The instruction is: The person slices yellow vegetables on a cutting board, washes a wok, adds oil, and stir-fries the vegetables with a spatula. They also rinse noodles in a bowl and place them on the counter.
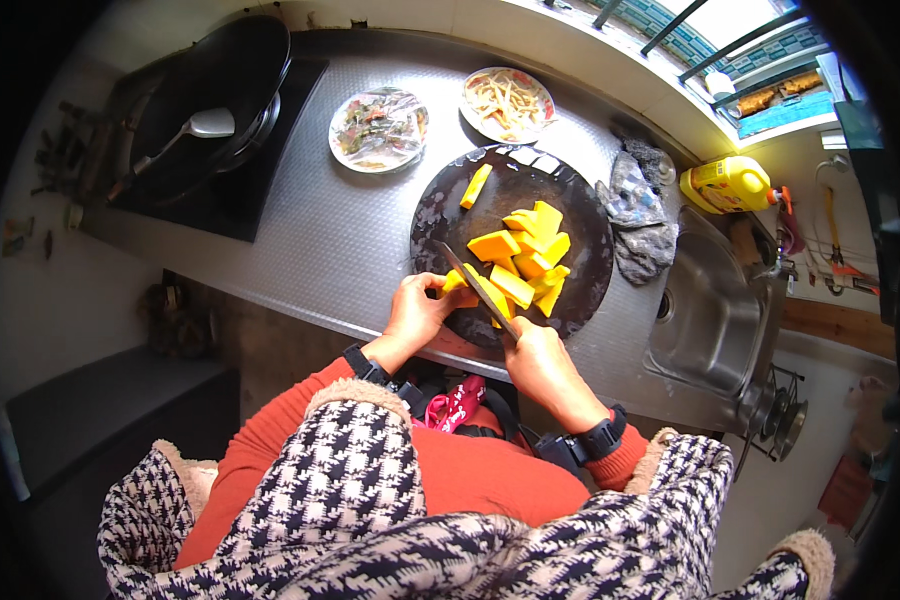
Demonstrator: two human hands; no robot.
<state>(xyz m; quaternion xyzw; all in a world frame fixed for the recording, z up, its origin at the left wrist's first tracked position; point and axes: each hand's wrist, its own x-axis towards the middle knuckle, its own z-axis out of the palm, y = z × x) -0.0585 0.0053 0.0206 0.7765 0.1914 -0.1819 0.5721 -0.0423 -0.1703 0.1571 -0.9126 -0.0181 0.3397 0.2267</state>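
A round, dark chopping board (580,315) lies on the counter in front of me, with a heap of orange-yellow pumpkin chunks (530,245) on it. One longer pumpkin strip (477,187) sits apart near the board's far left edge. At the board's near left side, my left hand (415,310) has its fingers closed on a pumpkin piece (454,281). My right hand (547,368) is wrapped round the handle of a kitchen knife (483,290). Its blade points away and to the left, right beside the left fingertips and against the pumpkin. The handle is mostly hidden in my fist.
Beyond the board stand a plate of pale strips (508,105) and a film-covered plate of food (379,130). At left, a black wok (180,95) with a metal spatula (210,123) rests on a cooktop. A crumpled grey bag (642,225), yellow bottle (722,185) and steel sink (708,335) are right.
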